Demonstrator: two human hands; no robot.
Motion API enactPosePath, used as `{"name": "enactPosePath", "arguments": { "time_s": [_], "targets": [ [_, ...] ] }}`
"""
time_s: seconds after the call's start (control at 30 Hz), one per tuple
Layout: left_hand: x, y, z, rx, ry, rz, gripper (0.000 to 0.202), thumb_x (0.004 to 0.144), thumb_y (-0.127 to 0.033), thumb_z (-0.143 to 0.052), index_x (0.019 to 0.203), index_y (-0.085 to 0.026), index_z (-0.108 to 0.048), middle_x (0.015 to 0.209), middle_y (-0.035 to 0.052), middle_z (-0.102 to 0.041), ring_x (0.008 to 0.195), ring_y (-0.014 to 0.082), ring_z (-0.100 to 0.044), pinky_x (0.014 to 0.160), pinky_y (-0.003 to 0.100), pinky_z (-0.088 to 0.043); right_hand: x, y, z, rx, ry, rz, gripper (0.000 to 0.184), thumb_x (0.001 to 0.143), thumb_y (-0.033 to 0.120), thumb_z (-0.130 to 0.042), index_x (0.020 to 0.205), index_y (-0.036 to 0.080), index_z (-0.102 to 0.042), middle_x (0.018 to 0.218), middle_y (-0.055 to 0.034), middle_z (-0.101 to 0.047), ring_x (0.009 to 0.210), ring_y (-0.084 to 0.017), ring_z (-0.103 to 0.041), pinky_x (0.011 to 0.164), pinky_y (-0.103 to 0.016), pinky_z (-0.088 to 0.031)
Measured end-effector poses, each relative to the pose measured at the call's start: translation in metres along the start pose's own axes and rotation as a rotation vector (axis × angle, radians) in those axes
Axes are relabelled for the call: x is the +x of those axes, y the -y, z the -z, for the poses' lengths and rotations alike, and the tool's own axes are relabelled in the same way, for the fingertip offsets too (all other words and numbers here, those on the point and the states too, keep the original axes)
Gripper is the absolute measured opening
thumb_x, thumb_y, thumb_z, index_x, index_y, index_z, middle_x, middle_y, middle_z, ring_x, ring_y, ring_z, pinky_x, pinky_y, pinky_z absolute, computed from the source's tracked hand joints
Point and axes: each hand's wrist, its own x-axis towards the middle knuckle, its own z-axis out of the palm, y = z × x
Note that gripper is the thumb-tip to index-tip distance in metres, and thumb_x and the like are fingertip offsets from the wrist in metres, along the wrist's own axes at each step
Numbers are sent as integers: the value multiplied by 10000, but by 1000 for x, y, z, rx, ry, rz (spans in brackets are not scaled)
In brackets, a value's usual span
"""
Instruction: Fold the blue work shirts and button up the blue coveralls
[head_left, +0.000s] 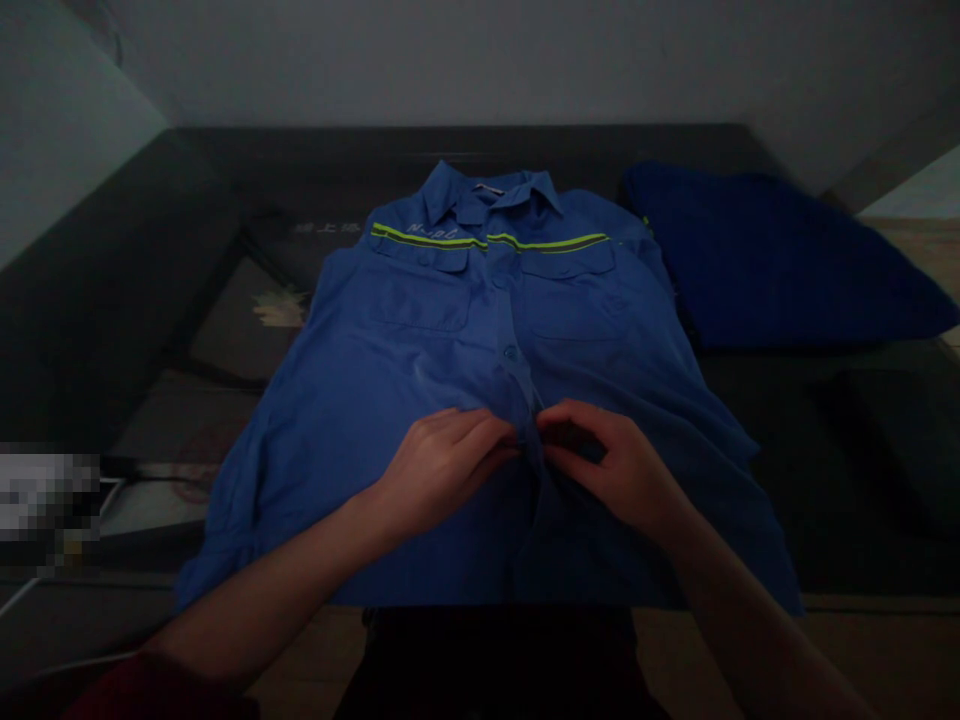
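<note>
Left fingers: the fingertips [501, 437] of the left hand [442, 458] are pinched on one edge of the front placket [525, 395].
Right fingers: the fingertips [553, 425] of the right hand [619, 462] are curled and nipping the opposite edge. The two hands almost touch.
Held thing: the placket belongs to a royal-blue woven work shirt with a yellow-green reflective chest stripe [405, 400]. It lies face up at the centre, its collar [487, 195] at 12 o'clock and its hem at 6 o'clock, by the person.
Just beyond: a small blue button [511, 353] sits closed at 12 o'clock from the fingers.
Surroundings: a dark glossy table [112, 330] carries the shirt, and a folded navy cloth [765, 260] rests at 2 o'clock.
Risk: in light this dim, the edges could probably be joined one step out of line. The cloth bunched under the fingers may pucker, and the hem overhanging the table edge could drag the shirt askew.
</note>
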Motion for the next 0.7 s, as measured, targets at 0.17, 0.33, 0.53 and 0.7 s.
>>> {"name": "enactPosePath", "arguments": {
  "time_s": [0.17, 0.33, 0.53, 0.7],
  "targets": [
    [-1, 2, -1, 38, 18, -56, 253, 963, -306, -420, 887, -160, -612, 753, 31, -655, 643, 118, -575, 616, 245, -438, 0, 3, 0, -35, -2, 35, 98, 829, 216, -588, 904, 205, -651, 837, -18, -651, 762, -146, -618, 695, -270, -501],
    [-1, 4, -1, 26, 5, -111, 250, 964, -266, -414, 873, -160, -621, 743, 30, -662, 664, 117, -601, 641, 247, -464, 0, 6, -3, -58, 3, 67, 76, 843, 234, -586, 862, 195, -649, 800, -21, -647, 728, -141, -606, 663, -257, -485],
    [-5, 8, -6, -57, -70, -137, 218, 957, -243, -432, 892, -158, -622, 740, 20, -677, 673, 110, -630, 635, 219, -487, 0, 0, -5, -138, -11, 141, 97, 885, 280, -568, 868, 198, -618, 811, -15, -634, 741, -139, -592, 685, -248, -459],
    [-3, 8, -9, -126, -28, -44, 209, 954, -247, -442, 888, -161, -621, 765, 12, -685, 678, 97, -642, 640, 195, -501, 0, -5, -4, -542, 73, 265, 189, 957, 262, -439, 935, 196, -615, 845, -36, -613, 802, -153, -560, 685, -250, -396]
  ]
}}
